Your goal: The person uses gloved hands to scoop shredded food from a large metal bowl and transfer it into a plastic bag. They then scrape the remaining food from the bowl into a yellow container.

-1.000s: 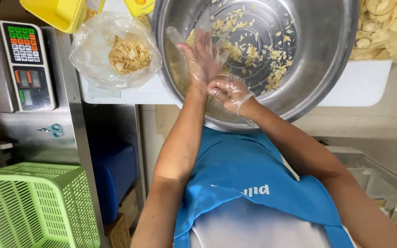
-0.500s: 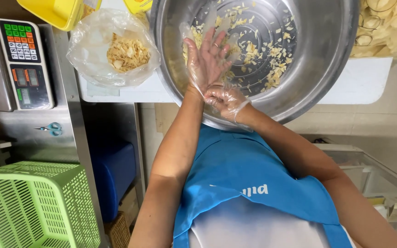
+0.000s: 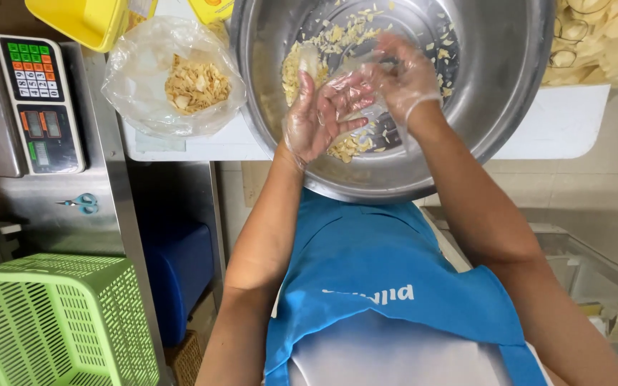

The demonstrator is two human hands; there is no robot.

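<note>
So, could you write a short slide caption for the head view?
Gloved left hand and right hand meet over food flakes in a steel bowl.

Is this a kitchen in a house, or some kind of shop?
Probably a food shop or a working kitchen, not a home. A big steel bowl holds pale flakes, the left hand and right hand wear clear gloves, and a weighing scale with coloured keys sits beside a clear bag of flakes.
</note>
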